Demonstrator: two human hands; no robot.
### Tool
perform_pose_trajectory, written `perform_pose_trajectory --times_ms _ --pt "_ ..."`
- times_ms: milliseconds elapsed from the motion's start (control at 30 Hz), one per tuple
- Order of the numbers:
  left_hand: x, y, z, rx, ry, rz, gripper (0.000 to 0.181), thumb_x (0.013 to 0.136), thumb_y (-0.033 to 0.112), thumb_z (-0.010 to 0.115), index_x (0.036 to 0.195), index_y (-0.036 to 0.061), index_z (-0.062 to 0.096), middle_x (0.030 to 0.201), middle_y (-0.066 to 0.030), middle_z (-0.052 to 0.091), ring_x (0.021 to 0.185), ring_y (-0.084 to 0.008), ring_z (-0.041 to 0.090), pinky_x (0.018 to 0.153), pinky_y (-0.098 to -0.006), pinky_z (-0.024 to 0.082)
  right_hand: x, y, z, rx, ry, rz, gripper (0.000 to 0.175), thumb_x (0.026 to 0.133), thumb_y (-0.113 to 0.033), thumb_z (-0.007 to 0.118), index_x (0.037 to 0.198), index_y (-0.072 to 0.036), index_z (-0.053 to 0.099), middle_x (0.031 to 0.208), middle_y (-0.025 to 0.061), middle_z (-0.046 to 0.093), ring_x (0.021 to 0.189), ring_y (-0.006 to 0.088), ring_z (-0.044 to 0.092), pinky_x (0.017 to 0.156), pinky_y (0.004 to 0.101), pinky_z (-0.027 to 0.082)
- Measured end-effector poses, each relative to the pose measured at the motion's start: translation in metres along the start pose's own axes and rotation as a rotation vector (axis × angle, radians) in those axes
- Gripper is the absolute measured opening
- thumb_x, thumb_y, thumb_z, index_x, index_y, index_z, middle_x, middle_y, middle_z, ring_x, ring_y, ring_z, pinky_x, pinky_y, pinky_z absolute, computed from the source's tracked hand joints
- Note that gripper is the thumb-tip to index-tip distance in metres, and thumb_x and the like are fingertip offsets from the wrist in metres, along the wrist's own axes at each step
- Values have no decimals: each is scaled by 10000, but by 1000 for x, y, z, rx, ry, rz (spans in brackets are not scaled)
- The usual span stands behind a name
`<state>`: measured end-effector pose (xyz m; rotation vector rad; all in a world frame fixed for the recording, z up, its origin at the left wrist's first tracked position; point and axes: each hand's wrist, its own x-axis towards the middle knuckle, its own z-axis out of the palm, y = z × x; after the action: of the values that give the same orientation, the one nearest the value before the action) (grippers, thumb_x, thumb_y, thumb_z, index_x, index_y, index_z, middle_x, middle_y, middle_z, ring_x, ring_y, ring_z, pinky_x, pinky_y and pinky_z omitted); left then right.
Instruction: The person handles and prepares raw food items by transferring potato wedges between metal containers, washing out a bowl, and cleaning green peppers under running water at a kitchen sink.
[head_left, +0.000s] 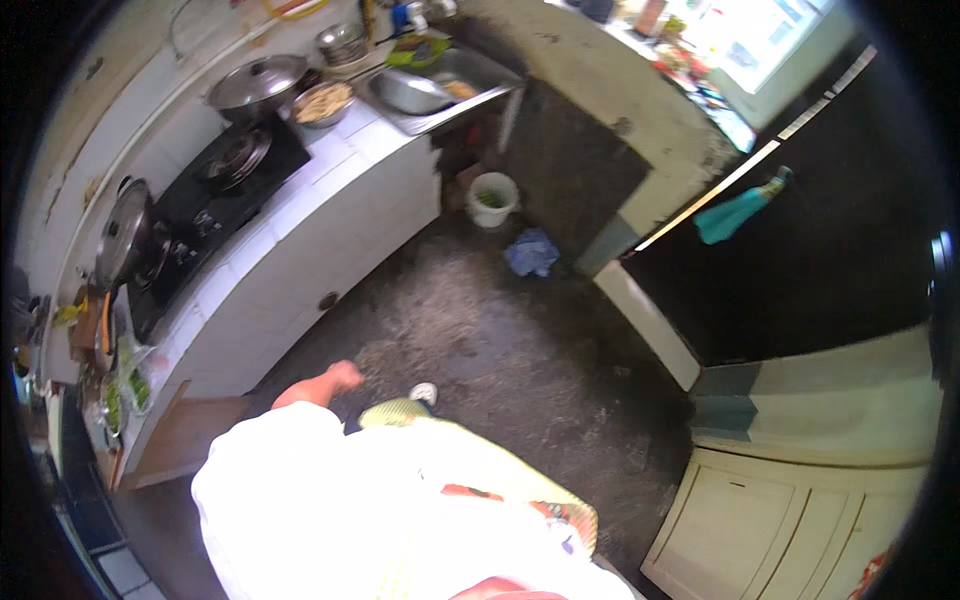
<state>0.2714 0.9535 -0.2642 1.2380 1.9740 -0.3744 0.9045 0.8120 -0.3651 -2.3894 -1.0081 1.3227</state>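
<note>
My left hand (346, 376) hangs beside my body over the dark floor (465, 330), fingers curled in and blurred. Nothing shows in it, and it touches no object. Out of view is my right hand. White clothing and a yellow patterned apron (517, 472) cover my front, with one shoe tip (424, 393) showing below. Ahead to the left, a white-tiled counter (255, 232) carries a black gas stove (202, 217). A lidded pan (127, 232) sits on the near burner. Past the stove stand a larger lidded pan (259, 86) and a bowl of pale food (322, 103).
A steel sink (412, 94) ends the counter, with a green basin (417, 49) at its back. On the floor are a white bucket (493, 202) and a crumpled blue cloth (532, 253). Bagged green vegetables (133, 382) lie at the counter's near end. A cream cabinet (727, 510) stands right.
</note>
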Motion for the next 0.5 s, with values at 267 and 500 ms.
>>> perform_pose_trajectory --times_ms 267,500 --pt "56 -3 -86 -755 25 -234 232 728 313 613 805 96 642 780 -70 614 706 -175 584 673 -307 462 115 -179 36 -158 -232 -188 273 725 -284 616 789 -19 640 714 56 620 633 115 565 595 278 455" --pt "138 44 -197 -1270 4 -216 243 791 319 546 942 130 520 797 -22 564 611 -109 531 510 -246 394 142 -438 40 -381 -312 -85 269 681 -262 633 814 -29 643 784 126 631 750 181 596 669 303 468"
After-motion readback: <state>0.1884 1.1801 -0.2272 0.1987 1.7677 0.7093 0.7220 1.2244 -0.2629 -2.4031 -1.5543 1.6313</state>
